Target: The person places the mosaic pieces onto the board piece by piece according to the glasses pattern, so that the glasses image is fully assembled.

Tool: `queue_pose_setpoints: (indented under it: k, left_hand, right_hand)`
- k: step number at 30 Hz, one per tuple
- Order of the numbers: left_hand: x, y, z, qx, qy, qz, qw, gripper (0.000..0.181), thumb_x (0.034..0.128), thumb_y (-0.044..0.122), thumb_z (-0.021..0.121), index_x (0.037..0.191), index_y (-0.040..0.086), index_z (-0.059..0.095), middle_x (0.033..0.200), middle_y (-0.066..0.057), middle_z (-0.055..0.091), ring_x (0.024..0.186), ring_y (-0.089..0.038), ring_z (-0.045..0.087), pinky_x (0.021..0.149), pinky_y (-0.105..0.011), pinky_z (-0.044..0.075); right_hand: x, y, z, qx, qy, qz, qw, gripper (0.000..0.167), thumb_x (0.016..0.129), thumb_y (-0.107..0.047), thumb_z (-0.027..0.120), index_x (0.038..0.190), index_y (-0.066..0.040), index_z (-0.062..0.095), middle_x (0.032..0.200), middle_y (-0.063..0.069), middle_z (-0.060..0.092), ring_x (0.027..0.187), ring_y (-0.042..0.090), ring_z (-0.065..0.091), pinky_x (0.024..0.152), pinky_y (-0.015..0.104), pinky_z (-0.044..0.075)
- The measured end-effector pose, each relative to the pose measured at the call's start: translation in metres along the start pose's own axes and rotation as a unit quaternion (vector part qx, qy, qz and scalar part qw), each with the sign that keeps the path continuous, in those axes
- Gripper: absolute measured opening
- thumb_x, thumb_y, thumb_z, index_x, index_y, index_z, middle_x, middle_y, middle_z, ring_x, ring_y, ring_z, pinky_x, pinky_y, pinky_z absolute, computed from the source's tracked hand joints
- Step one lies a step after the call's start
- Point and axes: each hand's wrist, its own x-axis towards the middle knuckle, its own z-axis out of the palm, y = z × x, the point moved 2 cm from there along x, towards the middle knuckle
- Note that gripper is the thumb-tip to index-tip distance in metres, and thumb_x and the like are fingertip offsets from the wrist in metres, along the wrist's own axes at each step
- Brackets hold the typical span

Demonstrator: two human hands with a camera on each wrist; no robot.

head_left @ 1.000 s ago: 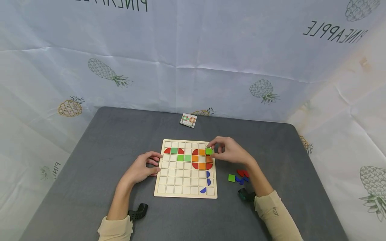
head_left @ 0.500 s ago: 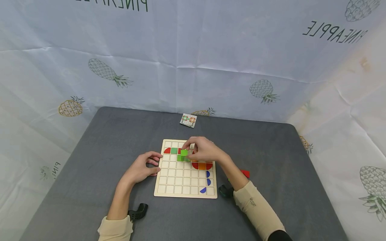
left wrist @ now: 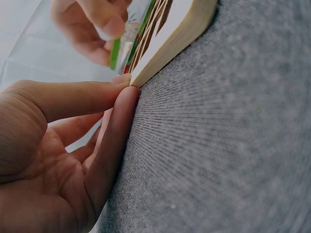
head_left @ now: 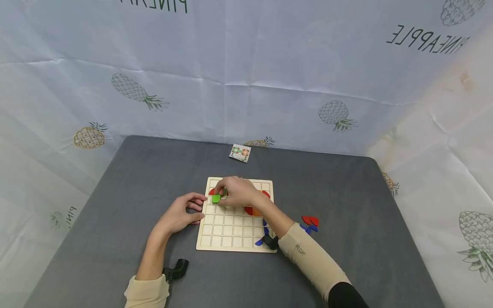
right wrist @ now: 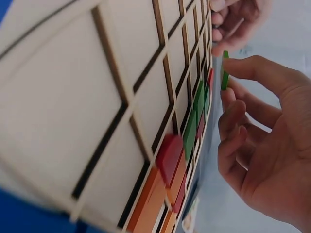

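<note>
Head view: the green square tile (head_left: 216,199) is at the fingertips of the right hand (head_left: 239,192), over the left columns of the wooden grid board (head_left: 236,250); being square, it has no long axis, and its broad face looks upward; it lies left of the right palm and right of the left hand (head_left: 180,214), near that hand's fingertips, so both hands come close together here. The right hand pinches the tile between thumb and finger, the other fingers bent away from it; in the right wrist view the tile stands edge-on and seems raised off the board, though the exact cell beneath is hard to tell; the left hand holds the board's left edge, thumb and fingers against it.

Right forearm and hand hide part of the pattern; orange tiles (right wrist: 147,201) and a red curved piece (right wrist: 169,158) show in the cells from the right wrist. Grey bench (head_left: 115,222) carries everything; loose red pieces (head_left: 310,220) and blue pieces (head_left: 308,229) lie right of the board; a pattern card (head_left: 240,153) lies beyond it; a pineapple-printed curtain (head_left: 246,51) hangs behind.
</note>
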Motion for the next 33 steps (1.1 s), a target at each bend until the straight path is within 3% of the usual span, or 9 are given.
queue_pose_setpoints:
  k: [6,15,27,33]
  left_hand:
    - [0.001,0.0,-0.001,-0.004,-0.003,0.003,1.0,0.05,0.0939,-0.006,0.078,0.141,-0.003,0.062,0.13,-0.026,0.06,0.11,-0.031,0.065,0.075,-0.033,0.068]
    - [0.003,-0.001,-0.001,-0.006,-0.001,0.0,1.0,0.05,0.0932,-0.007,0.077,0.141,-0.004,0.062,0.129,-0.026,0.06,0.109,-0.03,0.065,0.075,-0.033,0.068]
    - [0.002,-0.002,-0.001,-0.005,-0.001,0.001,1.0,0.049,0.0932,-0.007,0.077,0.14,-0.004,0.062,0.128,-0.025,0.06,0.108,-0.03,0.065,0.075,-0.033,0.068]
    - [0.002,-0.003,-0.001,-0.004,0.002,0.003,1.0,0.049,0.0931,-0.007,0.078,0.14,-0.004,0.062,0.127,-0.025,0.06,0.108,-0.03,0.065,0.074,-0.034,0.068]
  right_hand:
    - [0.009,-0.01,0.006,-0.052,0.005,0.02,0.9984,0.023,0.091,-0.023,0.083,0.114,-0.024,0.081,0.1,-0.009,0.074,0.085,0.006,0.064,0.069,0.025,0.051]
    - [0.014,-0.015,0.012,-0.076,0.011,0.026,0.9967,0.019,0.09,-0.025,0.084,0.109,-0.026,0.08,0.099,-0.011,0.073,0.085,0.004,0.064,0.068,0.025,0.051]
    - [0.004,-0.013,0.006,-0.042,0.005,0.032,0.9986,0.02,0.093,-0.026,0.084,0.113,-0.026,0.081,0.111,-0.01,0.078,0.101,0.009,0.071,0.077,0.03,0.057]
    - [-0.013,-0.005,-0.004,0.0,0.018,0.027,0.9995,0.022,0.094,-0.024,0.085,0.114,-0.019,0.081,0.112,-0.003,0.079,0.094,0.015,0.069,0.075,0.031,0.054]
